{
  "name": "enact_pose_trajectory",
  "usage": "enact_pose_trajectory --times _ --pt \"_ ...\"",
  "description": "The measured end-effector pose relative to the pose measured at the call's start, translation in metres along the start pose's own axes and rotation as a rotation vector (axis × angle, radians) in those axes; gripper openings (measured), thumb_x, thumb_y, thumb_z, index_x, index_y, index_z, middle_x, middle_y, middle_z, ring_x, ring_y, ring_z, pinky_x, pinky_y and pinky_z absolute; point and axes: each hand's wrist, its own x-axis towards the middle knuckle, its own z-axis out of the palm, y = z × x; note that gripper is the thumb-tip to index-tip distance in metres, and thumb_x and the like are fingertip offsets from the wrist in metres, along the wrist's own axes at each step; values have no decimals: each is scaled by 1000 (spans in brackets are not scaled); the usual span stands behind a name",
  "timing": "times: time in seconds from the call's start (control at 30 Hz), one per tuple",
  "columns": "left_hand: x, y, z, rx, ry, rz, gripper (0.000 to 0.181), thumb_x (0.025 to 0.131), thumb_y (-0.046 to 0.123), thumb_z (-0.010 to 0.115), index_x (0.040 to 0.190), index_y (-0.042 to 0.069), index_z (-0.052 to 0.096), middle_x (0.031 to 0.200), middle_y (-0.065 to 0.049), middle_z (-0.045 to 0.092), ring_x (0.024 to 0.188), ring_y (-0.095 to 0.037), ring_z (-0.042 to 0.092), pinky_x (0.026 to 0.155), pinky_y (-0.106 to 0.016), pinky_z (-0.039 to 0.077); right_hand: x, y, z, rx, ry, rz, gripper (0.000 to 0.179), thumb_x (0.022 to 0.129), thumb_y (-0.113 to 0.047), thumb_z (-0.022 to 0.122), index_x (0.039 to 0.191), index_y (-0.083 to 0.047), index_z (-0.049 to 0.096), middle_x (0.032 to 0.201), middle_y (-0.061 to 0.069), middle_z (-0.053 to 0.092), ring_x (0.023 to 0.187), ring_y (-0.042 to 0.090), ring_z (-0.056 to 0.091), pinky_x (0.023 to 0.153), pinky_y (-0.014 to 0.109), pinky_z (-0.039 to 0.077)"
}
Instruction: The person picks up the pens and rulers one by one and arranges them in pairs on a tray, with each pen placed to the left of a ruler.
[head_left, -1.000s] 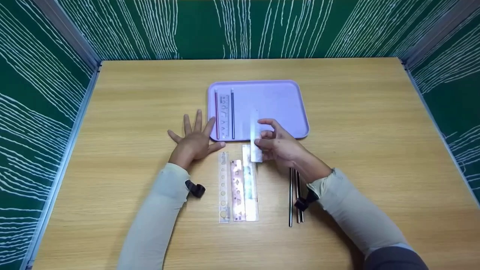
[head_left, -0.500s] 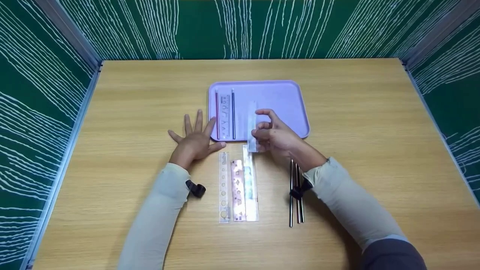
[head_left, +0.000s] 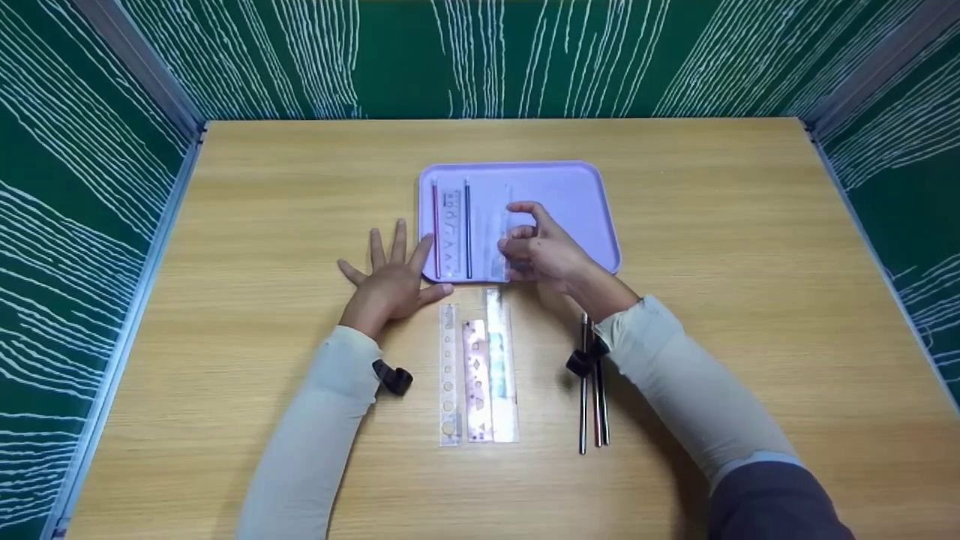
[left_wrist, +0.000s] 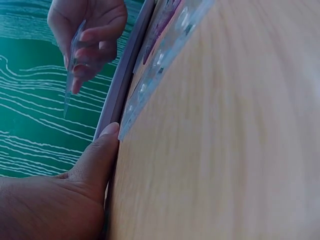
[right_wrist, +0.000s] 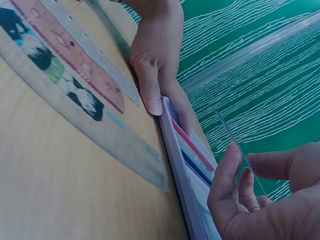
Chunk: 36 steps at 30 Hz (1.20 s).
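My right hand [head_left: 553,259] pinches a clear ruler [head_left: 500,251] by its right edge, over the middle of a purple tray [head_left: 559,191]. In the right wrist view that ruler [right_wrist: 226,125] shows almost edge-on between thumb and fingers, above the tray. My left hand [head_left: 388,289] lies spread at the tray's front left corner, its thumb along the rim and its fingers on the table. Inside the tray, a red pencil [head_left: 435,232], a clear stencil ruler [head_left: 450,240] and a dark blue pencil [head_left: 469,229] lie side by side.
In front of the tray lie a clear ruler with holes [head_left: 448,375], a pink stencil ruler [head_left: 477,382] and a wider clear ruler with a printed picture [head_left: 501,375]. Several dark shiny pencils [head_left: 583,420] lie partly under my right forearm. Green panels stand around the table.
My right hand has carried the clear ruler away from me and slightly left, from the tray's front edge to over its middle. The left hand keeps its place.
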Motion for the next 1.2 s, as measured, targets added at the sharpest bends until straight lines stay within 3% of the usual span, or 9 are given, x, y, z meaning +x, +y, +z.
enact_pose_trajectory --times 0.27,0.57,0.77,0.93,1.2 --pt "0 0 -1 6 6 -3 98 89 81 46 162 44 -9 166 -2 -36 149 -43 -36 97 -90 -15 16 -8 4 -38 30 9 72 96 -2 65 154 -24 28 107 3 51 86 22 61 65 30 55" --pt "0 -1 0 5 8 6 98 90 81 46 162 43 -9 166 -2 -36 149 -42 -36 97 -91 -15 34 -11 10 -119 93 -36 73 94 5 62 154 -19 30 101 9 58 77 21 62 60 31 59" --pt "0 1 -1 6 3 6 98 90 81 45 162 43 -9 165 -2 -37 148 -42 -37 97 -91 -14 41 -8 15 -178 128 -36 72 92 6 64 153 -18 33 90 6 59 67 18 61 58 31 58" --pt "1 1 -1 4 -3 -1 98 90 80 45 162 43 -9 164 -1 -38 148 -42 -38 96 -90 -16 40 -7 21 -336 187 -51 70 91 1 68 152 -18 38 90 4 59 63 16 61 54 27 54" --pt "1 0 0 7 1 3 97 90 81 45 162 44 -8 165 -2 -37 148 -43 -37 96 -90 -16 38 -2 28 -680 283 -145 66 89 -4 74 148 -13 45 82 0 60 67 12 58 58 22 50"
